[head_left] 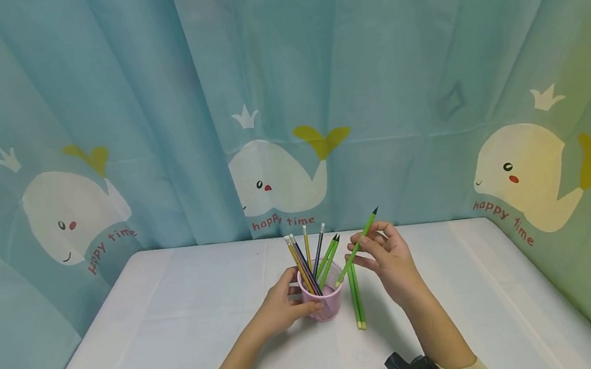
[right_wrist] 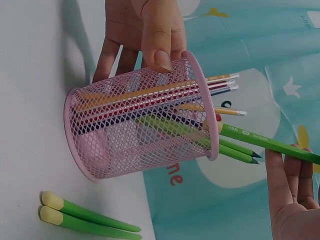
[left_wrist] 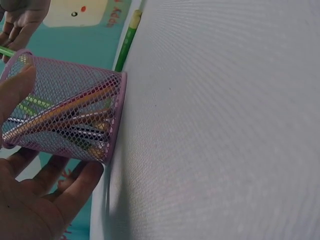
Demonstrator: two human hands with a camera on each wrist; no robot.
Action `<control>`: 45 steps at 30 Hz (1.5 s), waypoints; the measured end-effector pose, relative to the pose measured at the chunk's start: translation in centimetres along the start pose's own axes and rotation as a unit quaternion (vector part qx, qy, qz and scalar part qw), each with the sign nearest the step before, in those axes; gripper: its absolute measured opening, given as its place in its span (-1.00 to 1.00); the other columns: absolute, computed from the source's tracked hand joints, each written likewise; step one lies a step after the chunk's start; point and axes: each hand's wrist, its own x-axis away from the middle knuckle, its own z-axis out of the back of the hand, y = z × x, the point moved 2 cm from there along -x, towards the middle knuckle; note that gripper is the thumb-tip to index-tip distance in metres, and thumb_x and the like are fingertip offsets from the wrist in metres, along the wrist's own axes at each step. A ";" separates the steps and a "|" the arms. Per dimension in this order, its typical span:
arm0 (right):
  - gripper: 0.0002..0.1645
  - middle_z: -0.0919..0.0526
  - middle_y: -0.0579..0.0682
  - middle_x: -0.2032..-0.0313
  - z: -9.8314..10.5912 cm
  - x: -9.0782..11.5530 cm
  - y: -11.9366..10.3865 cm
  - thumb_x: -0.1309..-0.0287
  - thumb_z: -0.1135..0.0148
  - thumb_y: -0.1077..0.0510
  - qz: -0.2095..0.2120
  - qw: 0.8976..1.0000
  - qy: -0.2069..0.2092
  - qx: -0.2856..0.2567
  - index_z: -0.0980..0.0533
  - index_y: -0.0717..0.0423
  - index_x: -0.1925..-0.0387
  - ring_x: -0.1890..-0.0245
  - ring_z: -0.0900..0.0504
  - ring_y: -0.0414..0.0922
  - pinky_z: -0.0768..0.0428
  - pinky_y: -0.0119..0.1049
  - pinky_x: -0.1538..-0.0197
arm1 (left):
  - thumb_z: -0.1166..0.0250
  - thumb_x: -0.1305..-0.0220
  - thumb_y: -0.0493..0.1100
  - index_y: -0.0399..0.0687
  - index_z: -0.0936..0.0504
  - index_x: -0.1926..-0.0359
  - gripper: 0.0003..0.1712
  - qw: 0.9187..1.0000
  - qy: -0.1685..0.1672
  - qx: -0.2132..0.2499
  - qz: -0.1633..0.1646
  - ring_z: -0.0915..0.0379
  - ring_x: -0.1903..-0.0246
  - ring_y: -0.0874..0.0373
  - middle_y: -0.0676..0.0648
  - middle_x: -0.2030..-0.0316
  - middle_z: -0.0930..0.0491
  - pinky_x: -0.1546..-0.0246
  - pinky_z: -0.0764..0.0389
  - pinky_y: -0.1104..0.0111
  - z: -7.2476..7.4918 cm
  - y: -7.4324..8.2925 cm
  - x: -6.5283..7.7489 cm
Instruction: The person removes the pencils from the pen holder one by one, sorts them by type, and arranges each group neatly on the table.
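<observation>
The left hand [head_left: 281, 306] grasps the round pink mesh cup [head_left: 330, 308] from its left side, thumb on the near wall, apparently steadying it against the slim yellow, dark and green pencils [head_left: 298, 262] leaning inside. Above its right rim the right hand [head_left: 389, 257] pinches a long green pencil [head_left: 355, 250] yellow end down, a slant that seems to suit the open mouth; two matching green pencils [head_left: 355, 304] lie together on the white table [head_left: 179, 317], just right of the cup.
</observation>
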 end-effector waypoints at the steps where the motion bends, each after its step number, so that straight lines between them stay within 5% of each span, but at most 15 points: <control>1: -0.74 -0.65 -0.01 0.15 0.0 0.0 0.0 -0.40 -0.16 0.22 0.000 1.000 0.002 -0.002 -0.25 0.06 0.06 0.08 -0.69 -0.05 -0.71 -0.05 -0.03 | -0.55 -0.08 -0.11 -0.12 -0.25 -0.37 -0.09 1.000 0.000 -0.001 0.000 -0.51 -0.14 -0.21 -0.24 -0.23 -0.43 -0.07 -0.67 0.10 0.0 0.0 0.0; 20: -0.74 -0.64 -0.04 0.17 1.8 -0.1 -0.8 -0.39 -0.14 0.30 -0.002 0.999 0.038 0.008 -0.29 0.07 0.02 0.11 -0.70 -0.10 -0.75 -0.07 0.05 | -0.54 -0.08 -0.12 -0.12 -0.26 -0.37 -0.10 1.000 0.000 -0.005 0.002 -0.51 -0.14 -0.18 -0.22 -0.22 -0.43 -0.08 -0.67 0.12 0.0 -0.1 0.1; 35: -0.42 -0.61 0.02 0.16 3.4 -1.1 1.5 -0.34 -0.19 0.30 -0.071 0.991 0.028 0.107 -0.26 0.12 -0.32 0.12 -0.69 -0.14 -0.75 -0.02 0.06 | -0.54 -0.10 -0.08 -0.08 -0.24 -0.38 -0.09 1.000 0.004 -0.021 0.000 -0.51 -0.13 -0.17 -0.21 -0.23 -0.42 -0.08 -0.67 0.09 -0.1 0.1 0.0; 45: -0.45 -0.59 0.08 0.15 4.5 -1.4 3.8 -0.30 -0.20 0.29 -0.112 0.976 0.046 0.183 -0.33 0.13 -0.30 0.13 -0.66 -0.01 -0.76 -0.18 0.21 | -0.54 -0.09 -0.08 -0.08 -0.24 -0.38 -0.09 1.000 0.003 -0.020 -0.002 -0.49 -0.16 -0.19 -0.24 -0.27 -0.40 -0.09 -0.66 0.08 0.0 -0.3 -0.1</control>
